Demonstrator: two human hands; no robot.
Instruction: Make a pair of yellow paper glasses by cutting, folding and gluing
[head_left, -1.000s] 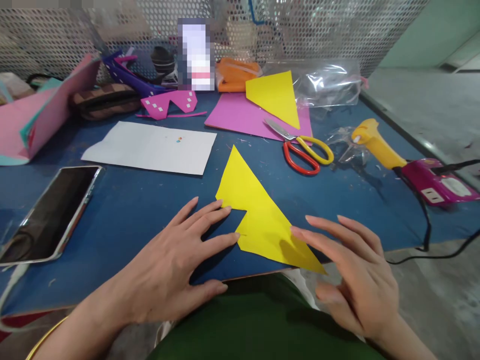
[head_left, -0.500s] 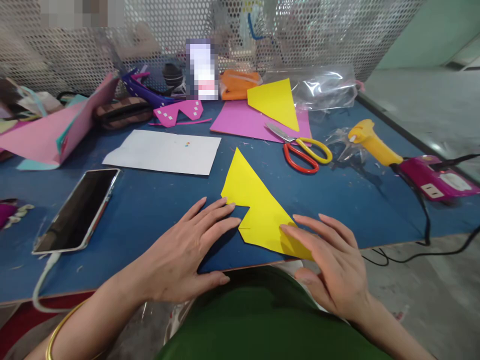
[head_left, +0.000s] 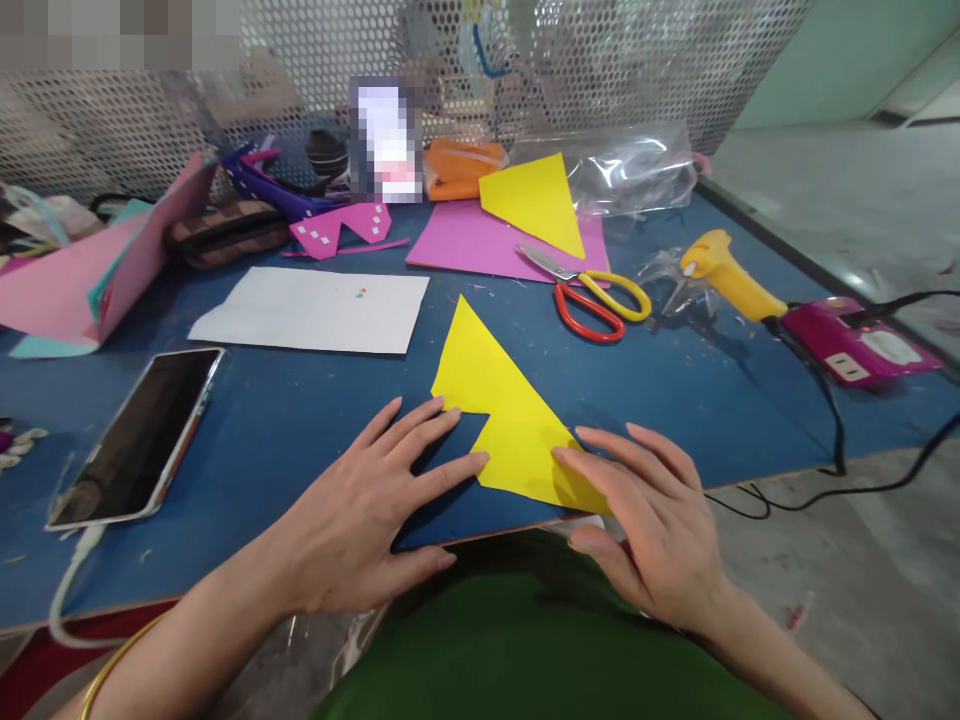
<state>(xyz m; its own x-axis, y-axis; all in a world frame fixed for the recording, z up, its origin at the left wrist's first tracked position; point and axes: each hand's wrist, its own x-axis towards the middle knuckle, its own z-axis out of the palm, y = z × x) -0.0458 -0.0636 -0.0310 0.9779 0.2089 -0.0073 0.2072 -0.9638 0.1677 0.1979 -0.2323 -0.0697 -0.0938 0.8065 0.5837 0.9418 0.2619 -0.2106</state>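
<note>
A yellow foam or paper sheet (head_left: 506, 410), cut to a pointed shape with a notch in its left side, lies flat on the blue table (head_left: 315, 400) in front of me. My left hand (head_left: 367, 500) rests with spread fingers at the notched edge, its fingertips touching the yellow piece. Over the lower right corner lies my right hand (head_left: 652, 520), fingers stretched out and apart, the fingertips on the sheet's slanted edge. Scissors (head_left: 589, 295) with one red and one yellow handle lie beyond my right hand, touching neither hand.
White paper (head_left: 315, 310) and a phone on a cable (head_left: 139, 435) lie to the left. Behind are a second yellow piece (head_left: 536, 200) on a purple sheet (head_left: 457, 245), and a pink mask shape (head_left: 341, 230). A yellow glue gun (head_left: 735, 275) and a magenta power strip (head_left: 859, 340) stand right.
My left index finger has shifted onto the lower point of the yellow piece, covering the short line there. The view has turned slightly; my right hand stays on the sheet.
</note>
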